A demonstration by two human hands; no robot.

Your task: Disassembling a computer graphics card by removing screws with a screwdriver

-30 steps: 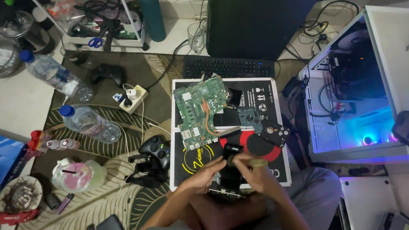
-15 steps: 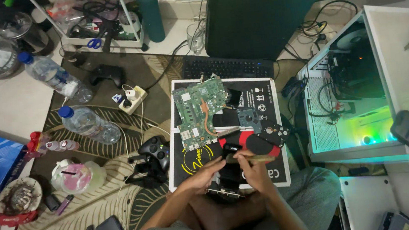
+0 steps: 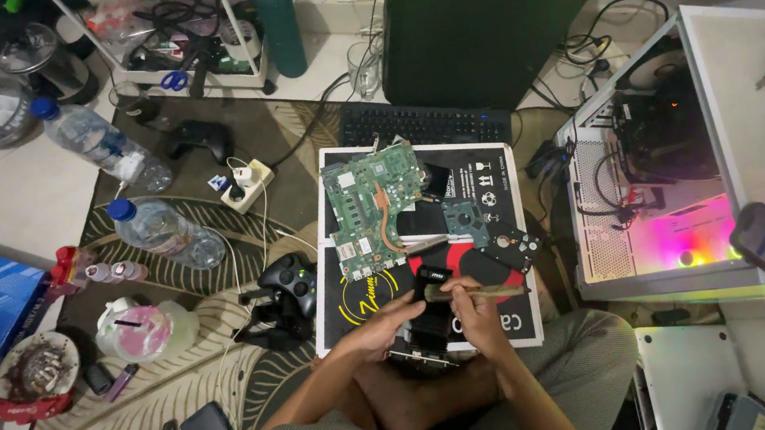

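While sitting at lower centre of the frame, I am gripping a black computer part (image 3: 430,318) with my left hand (image 3: 382,325) closed around it; my right hand (image 3: 476,313) is pinching a thin tool (image 3: 488,291) above the flat box (image 3: 490,163).

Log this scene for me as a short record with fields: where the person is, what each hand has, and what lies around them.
Setting: person seated on a patterned rug, working over a black printed cardboard box
Left hand: steadies a black rectangular computer part
Right hand: grips a thin stick-like tool laid across that part
On the box: green circuit board with copper pipe
Beside the box: black game controller, two clear plastic water bottles
Right side: open white computer case glowing pink
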